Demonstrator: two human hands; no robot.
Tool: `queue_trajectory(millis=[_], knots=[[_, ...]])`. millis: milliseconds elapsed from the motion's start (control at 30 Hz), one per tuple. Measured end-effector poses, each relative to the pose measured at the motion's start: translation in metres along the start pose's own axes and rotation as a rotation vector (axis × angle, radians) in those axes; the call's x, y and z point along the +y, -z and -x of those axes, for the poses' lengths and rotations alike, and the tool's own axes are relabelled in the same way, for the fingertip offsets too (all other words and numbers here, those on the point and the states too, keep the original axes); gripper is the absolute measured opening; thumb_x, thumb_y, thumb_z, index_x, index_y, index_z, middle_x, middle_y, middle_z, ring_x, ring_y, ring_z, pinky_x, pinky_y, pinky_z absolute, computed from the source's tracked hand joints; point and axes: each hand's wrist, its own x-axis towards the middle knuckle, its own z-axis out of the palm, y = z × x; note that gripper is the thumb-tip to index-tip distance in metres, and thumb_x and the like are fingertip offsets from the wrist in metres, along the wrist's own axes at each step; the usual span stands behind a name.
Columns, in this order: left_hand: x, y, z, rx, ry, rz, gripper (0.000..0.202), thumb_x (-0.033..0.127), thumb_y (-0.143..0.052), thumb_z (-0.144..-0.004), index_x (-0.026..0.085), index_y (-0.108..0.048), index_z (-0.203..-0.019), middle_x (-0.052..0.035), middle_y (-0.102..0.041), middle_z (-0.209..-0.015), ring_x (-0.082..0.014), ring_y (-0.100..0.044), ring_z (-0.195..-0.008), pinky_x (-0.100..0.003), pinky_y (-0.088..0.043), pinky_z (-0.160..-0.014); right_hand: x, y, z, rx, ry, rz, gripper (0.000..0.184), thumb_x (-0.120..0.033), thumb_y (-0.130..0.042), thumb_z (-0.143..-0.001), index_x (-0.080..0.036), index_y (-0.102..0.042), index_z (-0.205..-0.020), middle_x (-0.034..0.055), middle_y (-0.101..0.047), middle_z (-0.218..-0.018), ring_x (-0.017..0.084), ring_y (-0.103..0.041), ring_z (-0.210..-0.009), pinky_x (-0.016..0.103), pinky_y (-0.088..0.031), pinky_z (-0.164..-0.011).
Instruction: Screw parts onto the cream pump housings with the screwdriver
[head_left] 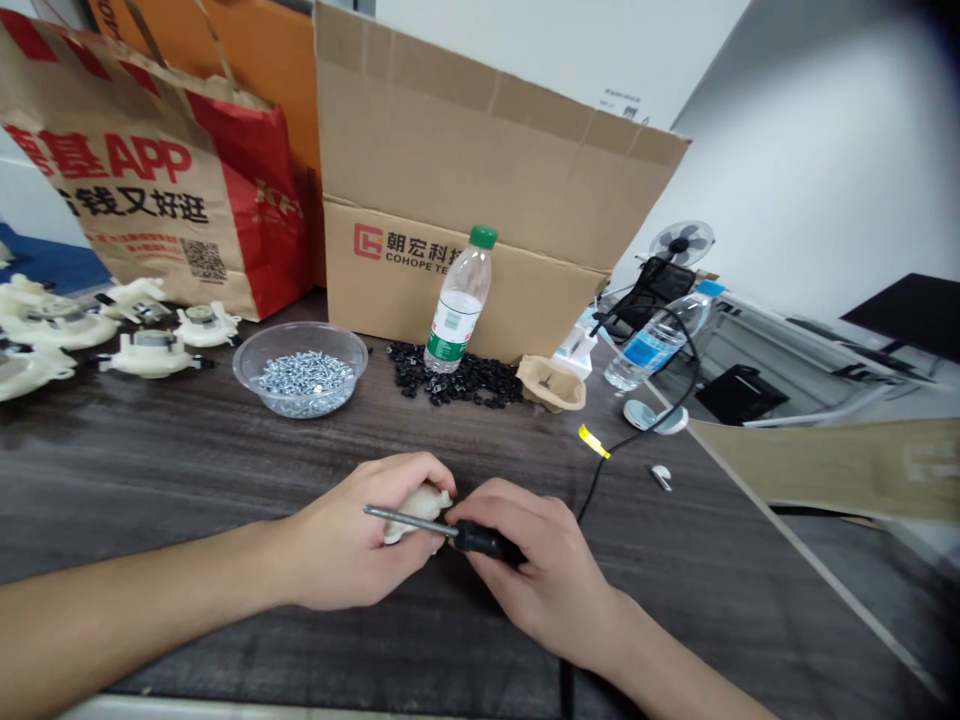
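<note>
My left hand [371, 535] is closed around a cream plastic part [416, 505], much of it covered by the fingers. In my right hand [544, 570] is a screwdriver [487, 541] with a black handle. Its metal shaft points left and crosses in front of the cream part; whether the two touch I cannot tell. My right fingertips sit close to the right end of that part. Beyond my hands stands a clear plastic bowl [247, 385] of small silver screws [307, 375]. Small black pieces [480, 385] lie heaped to its right.
Several cream plastic assemblies [154, 355] stand at the left. A green-capped bottle [457, 300], a cardboard box [480, 170] and a paper bag [161, 185] are at the back. A small brown tray [559, 393], a blue-capped bottle [656, 345], a white earbud [661, 477] and a black cable [637, 437] are at right.
</note>
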Motion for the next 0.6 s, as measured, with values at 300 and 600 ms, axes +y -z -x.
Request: queue_trajectory(millis=[300, 600], knots=[[0.0003, 0.001, -0.002, -0.013, 0.004, 0.017, 0.017, 0.013, -0.052, -0.084, 0.019, -0.052, -0.099, 0.002, -0.059, -0.089, -0.0104, -0.054, -0.08, -0.023, -0.042, -0.073, 0.0019, -0.0017, 0.0018, -0.007, -0.033, 0.02, 0.031, -0.005, -0.058, -0.076, -0.026, -0.061, -0.098, -0.0033, -0.068, -0.084, 0.012, -0.064, -0.067, 0.024, -0.048, -0.06], [-0.0004, 0.0004, -0.0019, -0.024, 0.001, -0.006, 0.019, 0.011, -0.053, -0.083, 0.019, -0.052, -0.1, 0.0023, -0.058, -0.089, -0.0102, -0.053, -0.08, -0.023, -0.041, -0.075, 0.0036, -0.0019, 0.0002, 0.03, -0.027, 0.009, 0.028, -0.004, -0.059, -0.074, -0.024, -0.063, -0.093, -0.002, -0.067, -0.082, 0.013, -0.063, -0.067, 0.024, -0.047, -0.059]])
